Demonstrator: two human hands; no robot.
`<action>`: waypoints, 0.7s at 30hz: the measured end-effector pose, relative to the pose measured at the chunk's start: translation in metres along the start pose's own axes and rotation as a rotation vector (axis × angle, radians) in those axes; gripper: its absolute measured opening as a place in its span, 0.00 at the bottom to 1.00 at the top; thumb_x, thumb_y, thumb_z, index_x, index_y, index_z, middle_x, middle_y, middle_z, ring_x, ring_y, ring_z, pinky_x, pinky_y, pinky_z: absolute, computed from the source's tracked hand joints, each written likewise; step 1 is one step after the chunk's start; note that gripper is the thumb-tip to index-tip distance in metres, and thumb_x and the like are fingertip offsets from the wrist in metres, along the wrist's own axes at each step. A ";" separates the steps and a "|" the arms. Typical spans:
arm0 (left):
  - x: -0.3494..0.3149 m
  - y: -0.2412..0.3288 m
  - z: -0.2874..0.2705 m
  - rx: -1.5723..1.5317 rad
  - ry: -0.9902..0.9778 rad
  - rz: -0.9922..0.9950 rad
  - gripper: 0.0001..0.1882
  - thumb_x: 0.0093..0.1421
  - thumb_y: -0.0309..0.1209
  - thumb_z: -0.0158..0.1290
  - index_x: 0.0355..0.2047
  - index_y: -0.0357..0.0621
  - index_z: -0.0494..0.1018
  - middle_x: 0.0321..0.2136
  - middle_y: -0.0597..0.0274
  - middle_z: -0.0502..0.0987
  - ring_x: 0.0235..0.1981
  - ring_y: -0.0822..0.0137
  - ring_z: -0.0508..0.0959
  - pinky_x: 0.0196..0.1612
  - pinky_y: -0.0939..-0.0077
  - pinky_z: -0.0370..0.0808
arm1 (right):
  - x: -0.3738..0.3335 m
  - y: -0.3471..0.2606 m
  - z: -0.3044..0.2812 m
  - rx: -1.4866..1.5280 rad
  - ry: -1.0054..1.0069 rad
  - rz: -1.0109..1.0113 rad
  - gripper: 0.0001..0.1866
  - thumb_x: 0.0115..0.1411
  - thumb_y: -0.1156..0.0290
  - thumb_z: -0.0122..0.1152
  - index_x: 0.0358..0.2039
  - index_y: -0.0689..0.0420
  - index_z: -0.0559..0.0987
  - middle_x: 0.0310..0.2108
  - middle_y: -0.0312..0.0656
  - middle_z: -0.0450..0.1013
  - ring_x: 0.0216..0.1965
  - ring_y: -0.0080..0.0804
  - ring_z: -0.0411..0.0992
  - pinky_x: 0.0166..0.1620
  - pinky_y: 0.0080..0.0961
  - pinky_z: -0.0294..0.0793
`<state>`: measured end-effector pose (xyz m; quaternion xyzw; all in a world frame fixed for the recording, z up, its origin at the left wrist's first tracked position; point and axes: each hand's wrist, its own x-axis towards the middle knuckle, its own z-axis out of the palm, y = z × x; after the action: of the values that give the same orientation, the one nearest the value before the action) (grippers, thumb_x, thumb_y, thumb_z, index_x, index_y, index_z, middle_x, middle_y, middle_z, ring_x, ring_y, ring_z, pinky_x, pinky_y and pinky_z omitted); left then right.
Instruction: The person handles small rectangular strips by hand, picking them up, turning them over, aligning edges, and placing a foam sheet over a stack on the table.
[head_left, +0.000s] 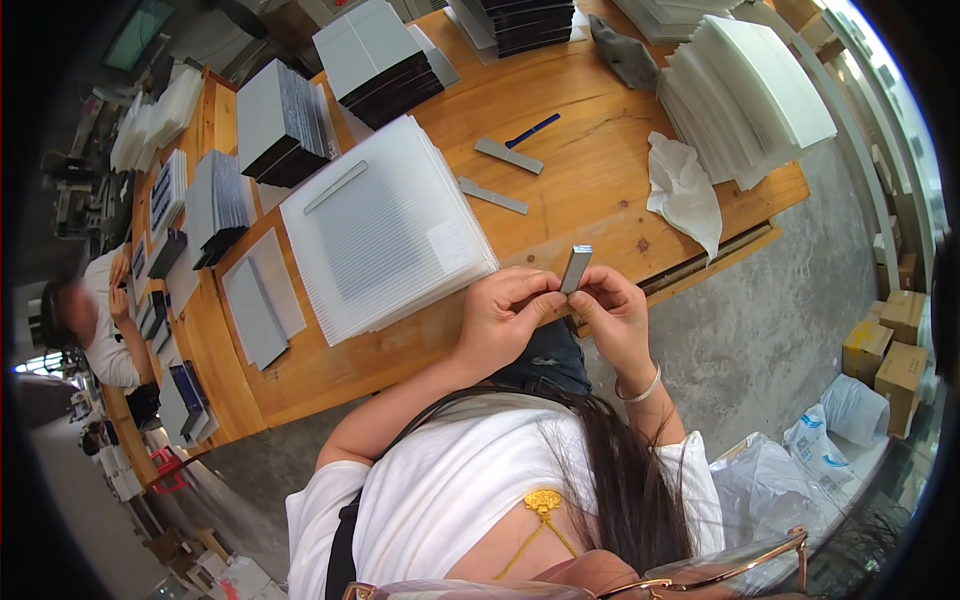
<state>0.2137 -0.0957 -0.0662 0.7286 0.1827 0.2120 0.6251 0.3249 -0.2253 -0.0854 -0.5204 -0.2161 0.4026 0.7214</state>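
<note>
Both my hands meet in front of my body at the table's edge. Between the fingertips of my left hand (pixel 508 312) and my right hand (pixel 612 315) stands a short grey strip-shaped piece (pixel 576 268), upright, with a shiny top end. The fingers of each hand are closed on its lower part, which they hide. Just beyond lie two flat grey strips, one nearer (pixel 494 196) and one farther (pixel 509 156). A slim dark-blue hand tool (pixel 532 131) rests by the farther strip. Left of them, a stack of translucent ribbed sheets (pixel 330 280) carries another thin grey strip (pixel 336 187).
Stacks of grey panels (pixel 280 120) and white sheets (pixel 740 100) stand around the wooden table (pixel 600 190). A white cloth (pixel 682 190) hangs over its right edge. Cardboard boxes (pixel 898 375) and plastic bags (pixel 855 410) lie right. Another person (pixel 110 310) works at far left.
</note>
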 end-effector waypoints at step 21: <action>0.007 0.018 -0.003 -0.445 -0.159 -0.409 0.10 0.53 0.21 0.60 0.36 0.32 0.76 0.28 0.60 0.79 0.30 0.73 0.78 0.35 0.83 0.75 | -0.002 -0.025 -0.008 0.114 -0.086 0.184 0.10 0.59 0.71 0.60 0.38 0.62 0.75 0.32 0.35 0.74 0.32 0.18 0.71 0.35 0.13 0.70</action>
<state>0.2179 -0.0926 -0.0474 0.5364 0.2250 0.0590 0.8113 0.3388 -0.2350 -0.0651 -0.4782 -0.1749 0.5010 0.6998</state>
